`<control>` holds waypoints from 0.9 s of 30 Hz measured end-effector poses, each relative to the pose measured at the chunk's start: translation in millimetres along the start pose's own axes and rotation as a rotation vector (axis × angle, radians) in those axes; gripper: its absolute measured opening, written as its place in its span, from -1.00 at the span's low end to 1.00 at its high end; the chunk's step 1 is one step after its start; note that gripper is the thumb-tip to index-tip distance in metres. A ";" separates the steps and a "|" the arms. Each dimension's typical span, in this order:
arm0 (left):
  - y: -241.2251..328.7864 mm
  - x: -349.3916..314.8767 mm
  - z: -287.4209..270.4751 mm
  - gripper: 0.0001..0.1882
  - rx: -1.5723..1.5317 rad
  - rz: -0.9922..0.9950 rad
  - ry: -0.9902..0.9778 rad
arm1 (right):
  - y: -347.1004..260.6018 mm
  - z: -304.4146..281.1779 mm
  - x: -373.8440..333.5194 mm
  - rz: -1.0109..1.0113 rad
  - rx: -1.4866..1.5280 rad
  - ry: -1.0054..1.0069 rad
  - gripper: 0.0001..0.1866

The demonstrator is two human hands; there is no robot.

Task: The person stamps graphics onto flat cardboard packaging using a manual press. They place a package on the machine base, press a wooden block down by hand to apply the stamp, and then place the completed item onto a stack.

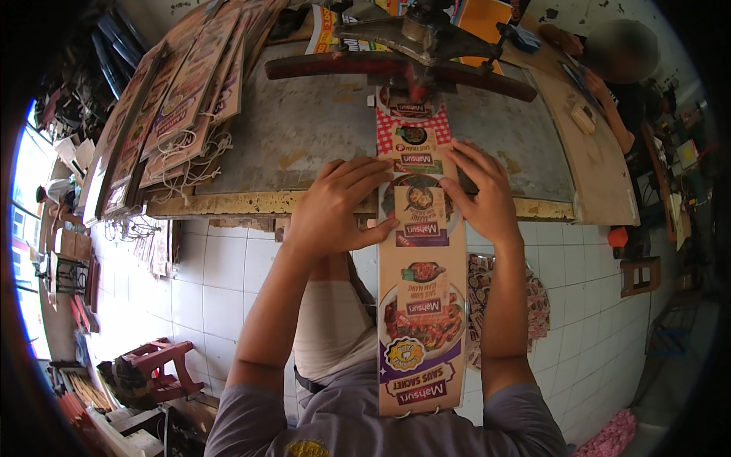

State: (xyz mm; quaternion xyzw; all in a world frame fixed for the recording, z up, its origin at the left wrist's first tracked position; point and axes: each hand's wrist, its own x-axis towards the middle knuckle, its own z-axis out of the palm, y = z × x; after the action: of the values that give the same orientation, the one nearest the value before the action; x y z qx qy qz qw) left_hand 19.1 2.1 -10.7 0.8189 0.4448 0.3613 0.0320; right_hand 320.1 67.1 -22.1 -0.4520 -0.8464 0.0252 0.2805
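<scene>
Long, white-corded printed panels (pixel 190 91) lie heaped left of the grip, seemingly set aside to free the middle. The left hand (pixel 335 206) is unclenched, fingers extended and thumb spread, its tips laid on the left side of a long, narrow, tan strip (pixel 420 263) printed with food dishes and purple and red labels. Between the hands, the strip runs from a heavy dark-iron press (pixel 415 34) with a curved red crossbar (pixel 327 67), just beyond the fingertips, back toward the worker's grey shirt (pixel 381 434); its far end is shadowed, so contact with the press cannot be confirmed. The right hand (pixel 483 183), also loose, rests its fingertips along the opposite side, a pairing that likely keeps the strip straight. Below that hand, small printed sheets (pixel 533 305) fan across white floor tiles (pixel 221 266); farther right is a flat brown board (pixel 567 137).

The worn, yellowed table edge (pixel 236 204) passes under the strip near the wrists, leaving its near part overhanging. Grey metal tabletop (pixel 304 129) gives sideways room; the crossbar limits forward reach.
</scene>
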 end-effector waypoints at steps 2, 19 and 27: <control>0.5 0.2 -0.7 -0.37 -0.002 -0.001 -0.006 | -2.1 -0.9 -0.1 -0.008 0.003 0.010 -0.44; 3.7 1.1 -5.6 -0.45 -0.004 0.002 -0.038 | -3.4 -2.4 -1.4 -0.019 0.030 0.019 -0.44; 7.5 -29.9 1.3 -0.27 0.171 -0.033 -0.096 | 89.1 -50.9 21.1 0.163 0.010 -0.006 -0.56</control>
State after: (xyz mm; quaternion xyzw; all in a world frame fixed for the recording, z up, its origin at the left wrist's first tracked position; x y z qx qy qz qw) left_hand 15.0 -24.6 -25.7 0.8276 0.4854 0.2816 -0.0110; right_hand 403.2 125.4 3.8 -0.5179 -0.8075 0.0534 0.2772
